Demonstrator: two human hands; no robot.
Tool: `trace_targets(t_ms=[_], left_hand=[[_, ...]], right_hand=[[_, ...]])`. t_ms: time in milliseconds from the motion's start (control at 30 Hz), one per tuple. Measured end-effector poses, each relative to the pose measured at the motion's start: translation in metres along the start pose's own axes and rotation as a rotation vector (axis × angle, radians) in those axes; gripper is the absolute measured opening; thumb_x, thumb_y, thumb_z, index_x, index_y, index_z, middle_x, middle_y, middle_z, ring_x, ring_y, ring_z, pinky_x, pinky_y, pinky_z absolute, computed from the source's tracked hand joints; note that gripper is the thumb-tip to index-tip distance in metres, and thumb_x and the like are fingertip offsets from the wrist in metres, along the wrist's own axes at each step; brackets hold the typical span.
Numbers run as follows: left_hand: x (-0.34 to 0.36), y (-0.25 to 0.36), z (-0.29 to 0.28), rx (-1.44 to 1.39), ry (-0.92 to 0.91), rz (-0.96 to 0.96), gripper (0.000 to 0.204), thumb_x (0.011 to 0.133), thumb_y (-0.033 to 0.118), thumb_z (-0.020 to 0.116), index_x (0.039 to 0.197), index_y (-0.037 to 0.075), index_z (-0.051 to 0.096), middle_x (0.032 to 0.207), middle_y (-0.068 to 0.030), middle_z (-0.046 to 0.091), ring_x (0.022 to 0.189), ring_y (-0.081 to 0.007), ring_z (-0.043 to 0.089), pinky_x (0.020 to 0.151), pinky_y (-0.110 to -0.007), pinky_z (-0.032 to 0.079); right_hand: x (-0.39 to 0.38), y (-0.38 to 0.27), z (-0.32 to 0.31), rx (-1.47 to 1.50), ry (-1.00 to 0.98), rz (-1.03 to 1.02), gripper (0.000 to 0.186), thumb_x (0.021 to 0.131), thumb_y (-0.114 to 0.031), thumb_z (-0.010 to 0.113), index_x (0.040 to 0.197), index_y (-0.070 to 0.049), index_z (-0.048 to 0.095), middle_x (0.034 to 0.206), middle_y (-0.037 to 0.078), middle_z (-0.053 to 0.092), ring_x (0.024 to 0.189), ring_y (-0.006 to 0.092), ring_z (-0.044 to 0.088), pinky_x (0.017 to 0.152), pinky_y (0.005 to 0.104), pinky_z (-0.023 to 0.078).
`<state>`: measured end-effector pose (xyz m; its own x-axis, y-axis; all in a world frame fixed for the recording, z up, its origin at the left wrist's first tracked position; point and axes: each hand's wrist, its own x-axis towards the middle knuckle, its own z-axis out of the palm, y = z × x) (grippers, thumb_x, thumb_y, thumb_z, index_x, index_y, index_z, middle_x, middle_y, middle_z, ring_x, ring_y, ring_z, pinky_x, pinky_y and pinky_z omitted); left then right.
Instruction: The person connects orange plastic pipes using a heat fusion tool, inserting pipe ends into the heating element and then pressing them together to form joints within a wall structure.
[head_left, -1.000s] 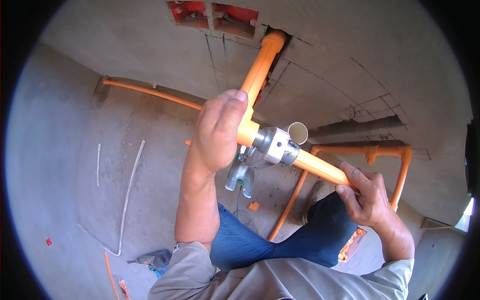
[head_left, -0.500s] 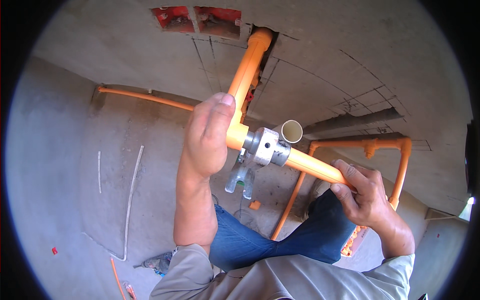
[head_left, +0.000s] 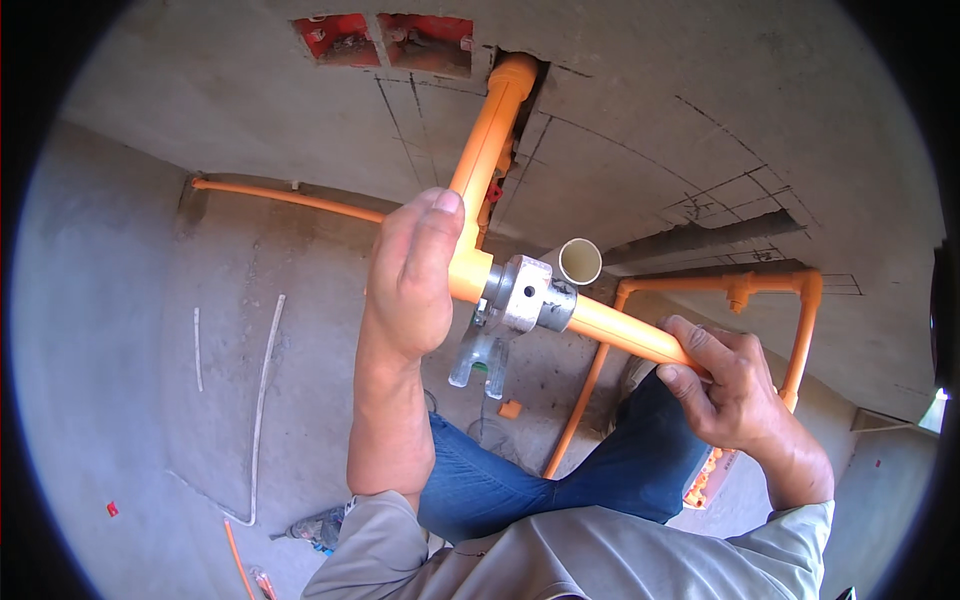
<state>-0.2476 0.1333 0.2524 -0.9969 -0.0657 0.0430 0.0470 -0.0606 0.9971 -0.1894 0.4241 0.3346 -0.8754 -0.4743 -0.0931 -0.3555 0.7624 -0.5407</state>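
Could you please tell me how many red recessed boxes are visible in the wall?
2. They sit side by side near the top: the left red box and the right red box, both left of the upper orange pipe. Others may be hidden.

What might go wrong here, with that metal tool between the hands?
The left hand grips the orange fitting beside the metal tool; a slip might cause burns if the tool is hot, which I can't tell. The right hand holds the orange pipe near its far end, so it might tilt.
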Motion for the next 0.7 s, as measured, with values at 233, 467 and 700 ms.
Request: trace_targets(t_ms=[233,467,700], left_hand=[[-0.001,0.001,0.006,-0.027,0.043,0.015,0.036,0.103,0.027,0.045,0.078,0.002,0.049,0.070,0.0002,0.044,0.070,-0.0109,0.040,0.063,-0.030,0.035],[0.001,-0.003,0.003,-0.010,0.010,0.035,0.036,0.103,0.026,0.044,0.077,0.001,0.049,0.070,-0.0005,0.044,0.069,-0.0110,0.040,0.063,-0.030,0.035],[0.000,-0.002,0.006,-0.031,0.031,0.024,0.035,0.103,0.025,0.044,0.078,0.002,0.049,0.070,-0.0002,0.044,0.069,-0.0110,0.040,0.063,-0.030,0.035]], right_hand=[[0.003,0.000,0.000,0.049,-0.023,0.014,0.033,0.091,-0.018,0.070,0.117,0.002,0.064,0.071,0.018,0.063,0.060,0.0378,0.061,0.056,0.0423,0.048],[0.009,-0.005,-0.005,0.092,-0.089,0.062,0.032,0.091,-0.016,0.070,0.116,0.003,0.064,0.071,0.018,0.062,0.059,0.0368,0.061,0.056,0.0413,0.047],[0.011,-0.005,-0.007,0.153,-0.116,0.101,0.030,0.093,-0.017,0.069,0.117,0.002,0.065,0.067,0.018,0.060,0.055,0.0358,0.058,0.054,0.0392,0.046]])
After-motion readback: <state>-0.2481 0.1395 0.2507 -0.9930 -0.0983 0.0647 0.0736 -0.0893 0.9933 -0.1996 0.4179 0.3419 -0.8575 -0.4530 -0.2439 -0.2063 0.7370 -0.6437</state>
